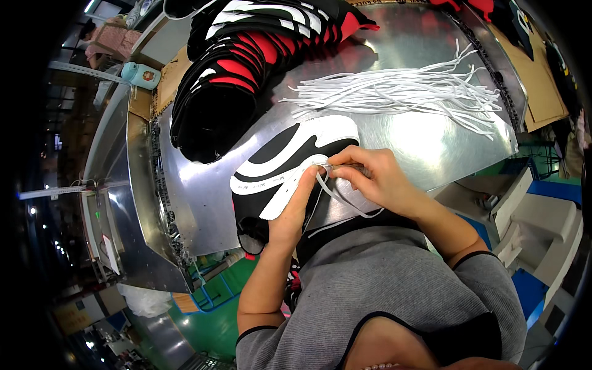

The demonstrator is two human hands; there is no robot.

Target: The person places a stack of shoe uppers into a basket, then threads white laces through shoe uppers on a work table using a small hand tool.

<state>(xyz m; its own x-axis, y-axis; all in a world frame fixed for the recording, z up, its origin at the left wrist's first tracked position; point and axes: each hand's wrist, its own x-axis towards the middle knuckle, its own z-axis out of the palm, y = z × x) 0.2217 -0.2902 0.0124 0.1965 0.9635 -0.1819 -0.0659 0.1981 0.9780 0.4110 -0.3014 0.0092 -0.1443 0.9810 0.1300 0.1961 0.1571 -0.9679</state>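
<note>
Mid-frame, the black-and-white shoe upper (279, 154) is gripped by the left hand (293, 213), fingers closed on its edge, and a white lace (333, 193) is pinched by the right hand (383, 179), thumb and forefinger nearly together! More laces (394, 94) are spread upper right, stacked uppers (246, 74) upper left.

A black-and-white shoe upper (280, 154) slants across the near edge of the metal table (200, 216), a narrow white lace (338, 198) trailing in a loose curve from its white eyelet strip (281, 198).
</note>
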